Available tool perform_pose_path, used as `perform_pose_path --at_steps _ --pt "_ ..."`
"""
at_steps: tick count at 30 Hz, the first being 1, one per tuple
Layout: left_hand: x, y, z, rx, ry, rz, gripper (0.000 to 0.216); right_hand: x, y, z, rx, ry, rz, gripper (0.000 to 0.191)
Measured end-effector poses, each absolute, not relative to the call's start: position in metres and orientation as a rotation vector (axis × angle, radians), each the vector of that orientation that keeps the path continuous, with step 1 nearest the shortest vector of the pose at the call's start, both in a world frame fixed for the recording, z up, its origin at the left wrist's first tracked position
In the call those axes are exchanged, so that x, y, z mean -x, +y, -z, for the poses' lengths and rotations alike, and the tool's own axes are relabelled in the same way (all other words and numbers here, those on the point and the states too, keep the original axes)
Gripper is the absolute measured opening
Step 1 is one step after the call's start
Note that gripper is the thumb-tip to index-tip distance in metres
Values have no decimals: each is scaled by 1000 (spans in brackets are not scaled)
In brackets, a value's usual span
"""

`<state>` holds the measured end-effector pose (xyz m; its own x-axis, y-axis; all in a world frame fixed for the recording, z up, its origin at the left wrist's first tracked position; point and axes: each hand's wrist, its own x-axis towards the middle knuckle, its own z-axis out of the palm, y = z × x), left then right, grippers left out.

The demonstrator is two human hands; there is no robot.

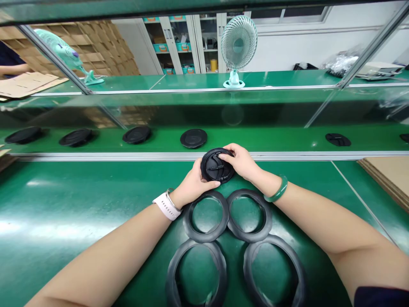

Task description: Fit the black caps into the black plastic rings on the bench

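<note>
A round black plastic disc [218,167] with a raised bar across its face is held between my two hands, just in front of the metal rail. My left hand [194,183] grips its left and lower edge, thumb along the near rim. On its upper right, my right hand [239,161] holds the rim with the thumb pressed on the face. Several black rubber-looking rings lie on the green table below: a left ring [189,219] and a right ring [267,215] nearest my wrists, with a larger left ring [172,273] and a larger right ring [300,273] closer to me.
Beyond the metal rail [287,156], a green belt [255,140] carries several black discs, among them a round one [193,138] and a flatter one [338,139]. Cardboard sheets [390,175] are stacked at right. A fan [239,42] stands behind; another person's arm shows far left.
</note>
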<state>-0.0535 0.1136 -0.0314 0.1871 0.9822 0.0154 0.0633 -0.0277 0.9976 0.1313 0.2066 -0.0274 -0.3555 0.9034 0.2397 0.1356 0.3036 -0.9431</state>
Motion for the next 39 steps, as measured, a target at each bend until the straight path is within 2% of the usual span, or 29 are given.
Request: perform_pose_path --at_steps 6,9,13,15,22,25,27,30,33,36,39 --pt "52 114 30 -1466 1133 -1105 81 -129 202 24 1026 -1696 -1022 18" --pt "54 115 30 -1485 1204 -1125 71 -130 203 20 1022 -1679 -1124 20" --pt "56 116 27 -1527 1360 -1110 53 -137 205 12 808 -1773 -1555 45" --pt "56 115 25 -1538 1395 -1100 51 -140 205 9 776 -1831 -1581 54" --pt "51 115 21 -1524 1422 -1152 47 -131 197 8 1018 -1985 -1199 41" --pt "50 116 22 -1523 1409 -1147 45 -128 198 10 1034 -1980 -1217 40" --pt "50 116 23 -1444 1357 -1125 51 -133 206 9 1028 -1946 -1197 39" --pt "52 116 22 -1344 1282 -1184 61 -157 230 6 1145 -1788 -745 38" --pt "55 113 18 -1475 1346 -1273 42 -192 259 9 1266 -1903 -241 49" --pt "56 109 10 -1627 1403 -1217 24 -215 279 21 1491 -2267 -165 61" --pt "59 103 -6 -1700 1412 -1131 31 -217 285 35 1590 -2358 -133 59"
